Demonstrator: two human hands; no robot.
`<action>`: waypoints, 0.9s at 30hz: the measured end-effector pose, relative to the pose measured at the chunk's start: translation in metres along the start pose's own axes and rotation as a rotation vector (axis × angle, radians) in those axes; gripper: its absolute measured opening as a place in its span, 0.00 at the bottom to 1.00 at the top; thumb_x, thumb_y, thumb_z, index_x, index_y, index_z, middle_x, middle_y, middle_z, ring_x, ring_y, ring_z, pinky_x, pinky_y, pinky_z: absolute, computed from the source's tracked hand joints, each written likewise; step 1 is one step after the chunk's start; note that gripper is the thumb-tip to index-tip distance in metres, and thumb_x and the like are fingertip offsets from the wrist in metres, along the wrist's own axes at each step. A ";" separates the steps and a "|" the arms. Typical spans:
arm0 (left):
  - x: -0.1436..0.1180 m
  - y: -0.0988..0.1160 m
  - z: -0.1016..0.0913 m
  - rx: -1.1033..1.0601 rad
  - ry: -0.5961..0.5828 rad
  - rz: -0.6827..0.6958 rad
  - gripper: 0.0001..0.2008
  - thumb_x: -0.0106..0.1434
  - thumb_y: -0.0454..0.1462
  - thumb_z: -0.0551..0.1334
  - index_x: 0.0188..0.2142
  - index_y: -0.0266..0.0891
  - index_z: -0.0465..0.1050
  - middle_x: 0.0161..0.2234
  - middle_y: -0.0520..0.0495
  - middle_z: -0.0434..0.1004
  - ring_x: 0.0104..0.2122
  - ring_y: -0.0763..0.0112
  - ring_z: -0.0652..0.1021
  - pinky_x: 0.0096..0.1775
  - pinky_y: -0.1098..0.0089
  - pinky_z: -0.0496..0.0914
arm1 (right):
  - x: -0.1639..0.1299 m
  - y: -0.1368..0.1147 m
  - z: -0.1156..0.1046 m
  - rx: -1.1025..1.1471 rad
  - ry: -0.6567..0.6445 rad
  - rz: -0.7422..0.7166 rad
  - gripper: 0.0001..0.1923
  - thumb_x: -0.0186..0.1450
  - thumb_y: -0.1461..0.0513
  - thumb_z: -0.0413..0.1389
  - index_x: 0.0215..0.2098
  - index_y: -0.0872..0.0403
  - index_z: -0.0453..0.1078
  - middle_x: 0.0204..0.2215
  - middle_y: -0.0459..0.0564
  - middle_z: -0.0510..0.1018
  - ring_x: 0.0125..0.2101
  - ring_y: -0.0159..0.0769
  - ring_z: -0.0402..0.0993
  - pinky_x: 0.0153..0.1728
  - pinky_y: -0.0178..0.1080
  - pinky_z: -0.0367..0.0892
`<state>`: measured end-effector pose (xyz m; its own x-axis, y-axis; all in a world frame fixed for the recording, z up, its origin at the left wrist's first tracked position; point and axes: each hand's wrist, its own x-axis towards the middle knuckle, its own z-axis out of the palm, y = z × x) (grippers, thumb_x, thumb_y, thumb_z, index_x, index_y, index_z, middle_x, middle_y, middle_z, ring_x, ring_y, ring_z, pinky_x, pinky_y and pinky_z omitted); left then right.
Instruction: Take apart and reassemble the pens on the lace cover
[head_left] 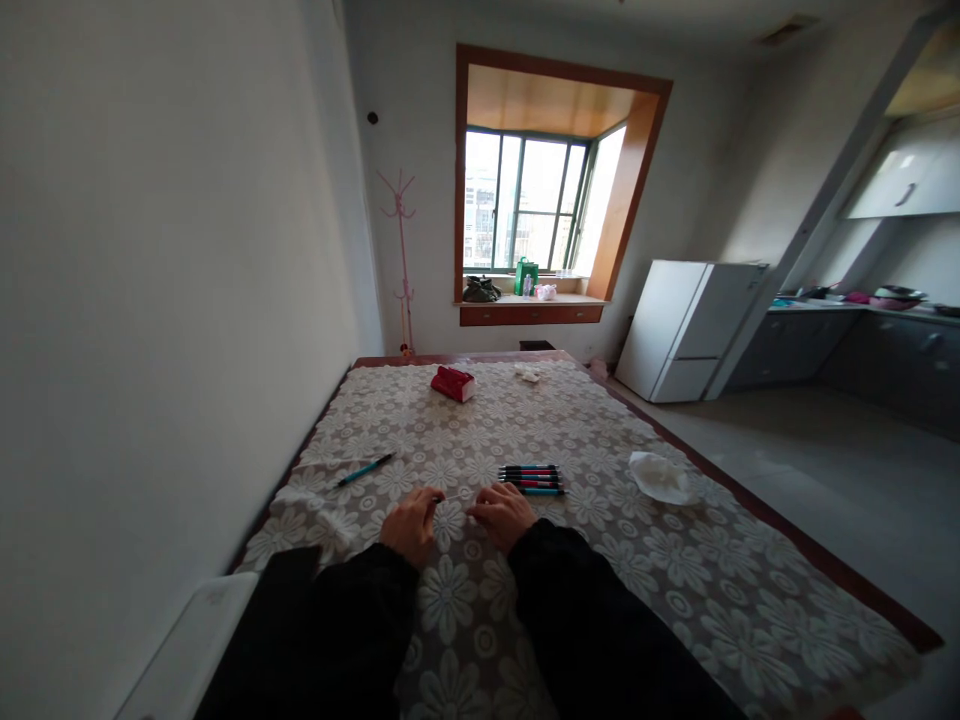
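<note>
Pinch grips: left hand (409,526) closed on a small dark piece (439,499) at its one o'clock; right hand (504,514) bunched, any hold indiscernible. Slackening could drop the piece; a stray right knuckle could scatter the pens (531,478) at one o'clock.

A: Where does this one view look from?
B: From the wearer's head, above the near part of the tabletop (465,425), facing forward and down along it.
A: How near are the hands?
B: Quite near. The sleeves (600,610) enter from the bottom edge, and the left hand (409,527) and right hand (505,514) show just below the middle, seen from above and behind.
A: And farther out?
B: It reaches the window (529,200), well beyond the far edge. A wall (172,260) runs close along the left; the refrigerator (686,330) stands off right, slanting in this wide view.
</note>
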<state>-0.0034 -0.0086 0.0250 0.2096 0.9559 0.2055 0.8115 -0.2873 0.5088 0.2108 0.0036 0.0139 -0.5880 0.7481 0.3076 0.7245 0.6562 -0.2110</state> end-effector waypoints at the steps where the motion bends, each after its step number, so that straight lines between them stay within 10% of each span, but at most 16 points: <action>1: 0.000 0.000 0.000 0.003 -0.006 -0.001 0.14 0.65 0.32 0.48 0.44 0.44 0.70 0.42 0.47 0.73 0.42 0.67 0.75 0.43 0.71 0.64 | 0.000 0.000 -0.002 -0.025 -0.012 -0.002 0.12 0.64 0.65 0.52 0.42 0.45 0.72 0.37 0.48 0.75 0.40 0.39 0.65 0.43 0.41 0.54; 6: 0.000 0.001 -0.001 0.014 0.004 0.012 0.14 0.65 0.32 0.48 0.43 0.44 0.69 0.41 0.47 0.73 0.40 0.68 0.75 0.41 0.71 0.64 | 0.000 -0.005 -0.007 -0.052 -0.031 0.040 0.16 0.64 0.66 0.53 0.50 0.49 0.67 0.37 0.50 0.76 0.41 0.40 0.66 0.42 0.42 0.53; 14: 0.000 0.000 0.000 0.036 0.009 -0.007 0.13 0.65 0.33 0.48 0.43 0.44 0.69 0.41 0.47 0.73 0.39 0.68 0.75 0.39 0.71 0.64 | 0.000 -0.005 -0.015 -0.133 -0.022 0.077 0.03 0.63 0.65 0.53 0.36 0.52 0.67 0.36 0.49 0.74 0.40 0.39 0.65 0.41 0.40 0.52; 27: 0.001 -0.003 0.002 -0.044 0.033 0.007 0.13 0.64 0.32 0.49 0.42 0.44 0.69 0.41 0.48 0.74 0.41 0.68 0.75 0.44 0.70 0.65 | -0.005 -0.002 -0.013 0.032 0.081 0.072 0.17 0.52 0.69 0.53 0.39 0.50 0.68 0.39 0.47 0.73 0.43 0.40 0.63 0.47 0.42 0.52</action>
<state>-0.0046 -0.0064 0.0225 0.1969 0.9516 0.2361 0.7850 -0.2973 0.5435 0.2167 -0.0028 0.0252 -0.5031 0.7835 0.3647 0.7508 0.6052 -0.2645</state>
